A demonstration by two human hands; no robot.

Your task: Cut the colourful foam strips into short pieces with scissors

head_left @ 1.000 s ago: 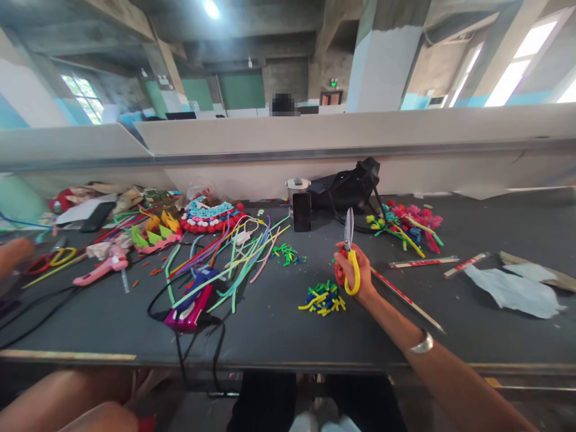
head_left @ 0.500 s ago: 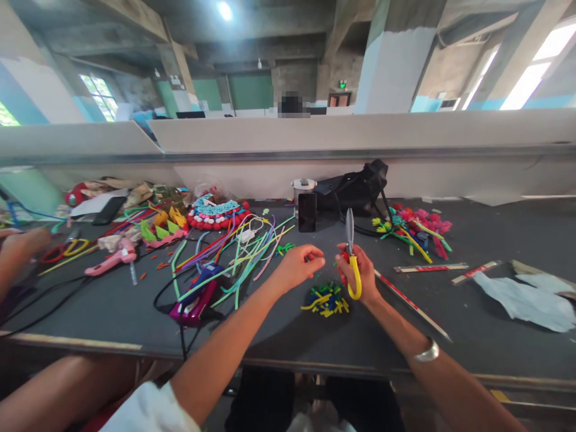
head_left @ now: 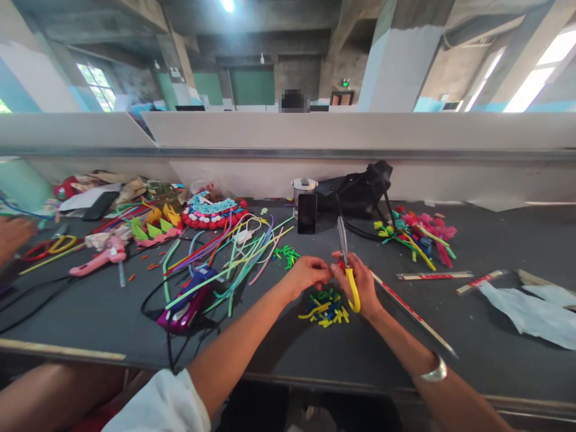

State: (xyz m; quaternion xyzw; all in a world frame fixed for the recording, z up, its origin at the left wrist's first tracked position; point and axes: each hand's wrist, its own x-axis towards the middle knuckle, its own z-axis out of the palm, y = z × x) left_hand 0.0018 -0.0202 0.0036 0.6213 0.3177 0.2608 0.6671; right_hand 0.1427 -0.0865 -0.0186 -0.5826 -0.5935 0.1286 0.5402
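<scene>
My right hand (head_left: pixel 362 287) is closed around scissors (head_left: pixel 354 290) with yellow-and-red handles, their blades pointing up and away from me. Just left of it, my left hand (head_left: pixel 310 276) has its fingers pinched together. The fingertips of both hands meet or nearly meet; anything small between them cannot be made out. Below them on the dark table (head_left: pixel 279 336) lies a pile of short yellow, blue and green pipe-cleaner pieces (head_left: pixel 327 312). A smaller heap of green pieces (head_left: pixel 287 257) sits beyond my left wrist.
Long pipe cleaners (head_left: pixel 252 258), a purple-and-blue device (head_left: pixel 186 306) with cables and a pink glue gun (head_left: pixel 101 258) lie leftward. A phone (head_left: pixel 307 213) stands ahead, near a black bag (head_left: pixel 360 189). Pipe-cleaner flowers (head_left: pixel 427 231) lie right. Another person's hand (head_left: pixel 15 237) shows far left.
My left hand has moved right, up to my right hand, and the green heap behind it shows more fully. The scissors lean slightly further left. The other person's hand has shifted left in view.
</scene>
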